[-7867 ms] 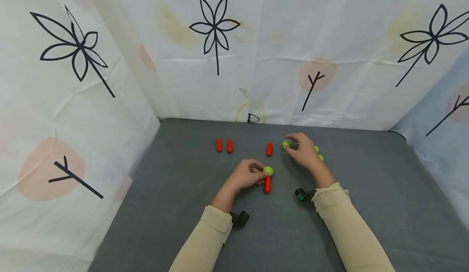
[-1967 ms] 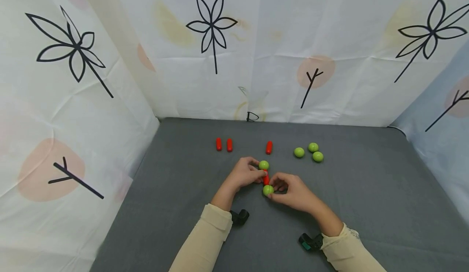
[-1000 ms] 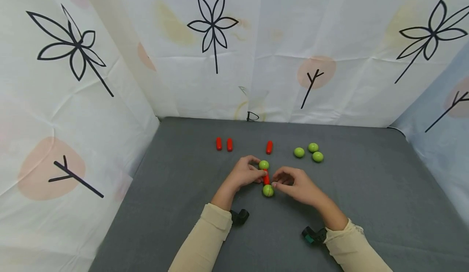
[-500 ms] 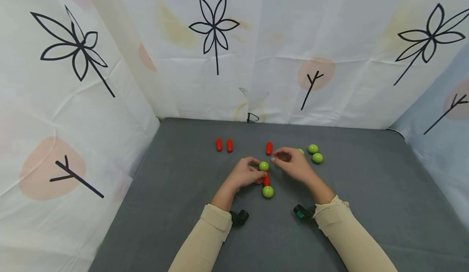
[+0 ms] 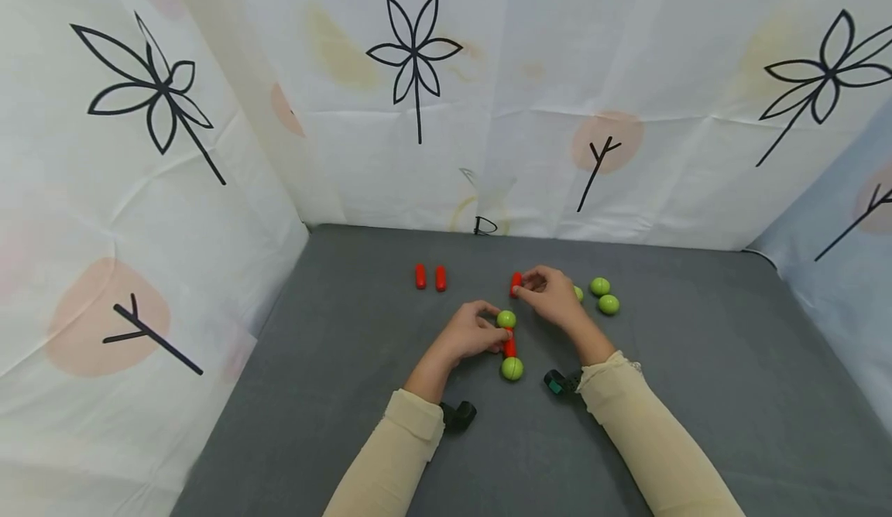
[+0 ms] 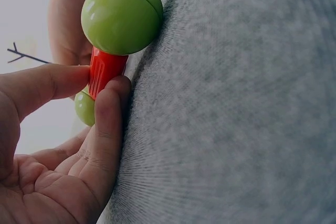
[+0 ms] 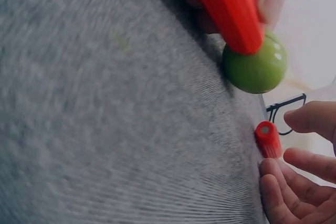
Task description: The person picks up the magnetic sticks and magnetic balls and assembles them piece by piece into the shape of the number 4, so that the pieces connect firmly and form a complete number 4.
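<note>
My left hand (image 5: pixel 468 335) pinches a short red rod (image 6: pixel 105 69) between thumb and fingers, low over the cloth. One green ball (image 5: pixel 506 319) sits at the rod's far end and another green ball (image 5: pixel 512 368) at its near end, making a line. Farther back, my right hand (image 5: pixel 555 299) is around a second red rod (image 5: pixel 516 280) lying on the table. In the right wrist view this rod (image 7: pixel 268 139) shows a grey disc in its end, and the thumb and fingers stand apart on either side of it.
Two more red rods (image 5: pixel 440 278) lie side by side at the back left. Behind my right hand are loose green balls (image 5: pixel 609 304), one partly hidden by it. Grey cloth (image 5: pixel 348 331) covers the table, and patterned white curtains (image 5: pixel 530 169) enclose its back and sides.
My right hand set a green ball at the rod's near end, let go, and moved back to the lone red rod. My left hand keeps its pinch on the first rod.
</note>
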Motion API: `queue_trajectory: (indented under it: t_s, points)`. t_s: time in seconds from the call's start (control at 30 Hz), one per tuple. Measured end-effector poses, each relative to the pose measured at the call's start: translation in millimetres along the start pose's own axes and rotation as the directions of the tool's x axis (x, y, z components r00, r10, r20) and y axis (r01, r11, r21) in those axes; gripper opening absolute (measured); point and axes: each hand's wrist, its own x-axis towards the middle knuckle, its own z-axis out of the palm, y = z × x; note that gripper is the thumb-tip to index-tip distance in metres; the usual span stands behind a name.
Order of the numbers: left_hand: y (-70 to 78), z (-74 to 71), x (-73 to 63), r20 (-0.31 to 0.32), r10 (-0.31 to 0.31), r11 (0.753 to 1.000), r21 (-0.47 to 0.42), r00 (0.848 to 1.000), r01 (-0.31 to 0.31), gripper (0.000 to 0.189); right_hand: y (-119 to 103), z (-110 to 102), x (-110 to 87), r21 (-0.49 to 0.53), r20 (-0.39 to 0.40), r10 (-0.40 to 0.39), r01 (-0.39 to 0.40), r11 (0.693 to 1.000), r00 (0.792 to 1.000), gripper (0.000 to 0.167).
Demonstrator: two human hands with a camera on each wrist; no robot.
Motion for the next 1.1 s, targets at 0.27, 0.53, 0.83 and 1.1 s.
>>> queue_trajectory:
  t_s: [0.27,0.53,0.83,1.1]
  points:
    - [0.6,0.5,-0.5,0.002,-0.005,1.0,-0.006,1.0,0.005,0.042,-0.5,2.3,6.8,-0.034,-0.008,0.021,-0.021,0.999,1.0,0.038]
    - [0.5,0.7,-0.6,0.007,-0.006,1.0,-0.019,1.0,0.006,0.043,-1.1,4.2,13.3,-0.034,0.012,0.022,-0.021,0.999,1.0,0.039]
    - [1.1,1.8,-1.0,0.006,0.0,1.0,-0.021,1.0,0.001,0.043,1.2,4.4,10.7,-0.01,-0.001,-0.02,0.02,1.0,1.0,0.029]
    - [1.3,1.3,0.2,0.003,-0.013,1.0,-0.013,1.0,0.013,0.045,-0.7,-6.2,-7.4,0.005,-0.035,-0.085,0.085,0.996,0.996,0.022]
